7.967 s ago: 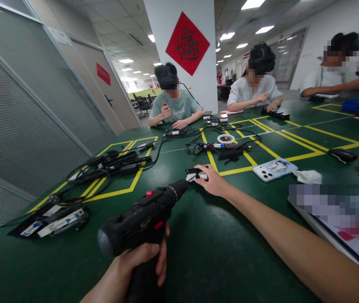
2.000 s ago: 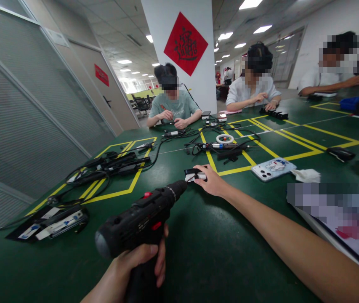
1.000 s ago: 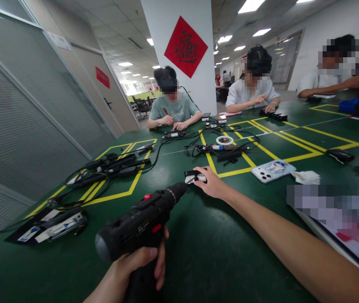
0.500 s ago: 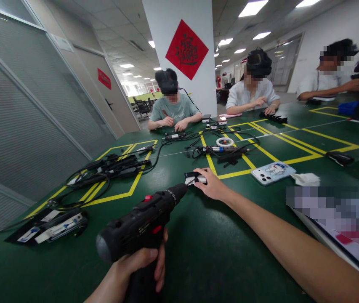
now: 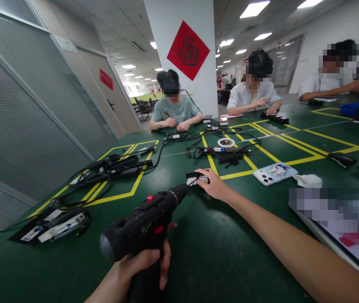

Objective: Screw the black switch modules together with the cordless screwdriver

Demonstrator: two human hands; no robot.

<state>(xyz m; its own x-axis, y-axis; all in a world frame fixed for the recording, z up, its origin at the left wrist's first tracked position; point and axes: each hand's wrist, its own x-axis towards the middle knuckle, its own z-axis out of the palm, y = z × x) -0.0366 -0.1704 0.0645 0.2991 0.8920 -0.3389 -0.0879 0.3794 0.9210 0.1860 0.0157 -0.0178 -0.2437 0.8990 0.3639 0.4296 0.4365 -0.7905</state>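
Observation:
My left hand (image 5: 147, 265) is wrapped round the grip of a black cordless drill (image 5: 141, 223) with red switches. One finger stands out past the front of the grip. The chuck points away and to the right, its bit reaching a small black-and-white part (image 5: 193, 181). Whether the bit touches it or ends just short, I cannot tell. My right hand (image 5: 212, 184) pinches the right end of that part on the green table (image 5: 230, 252), thumb on the near side and fingers over the top. The hand hides the part's right end.
Black cables and devices (image 5: 116, 166) lie left, beside a black pouch with white pieces (image 5: 53, 223). Ahead are a soldering-iron-like tool (image 5: 226, 150) and a white ring (image 5: 226, 143). A phone (image 5: 275, 173), tissue (image 5: 307, 181) and a blurred-out screen lie right. Several people sit around the table.
A finger of my left hand has come forward off the drill's trigger area. Drill, part and right hand keep nearly the same places. The person opposite now bends over a tool held low.

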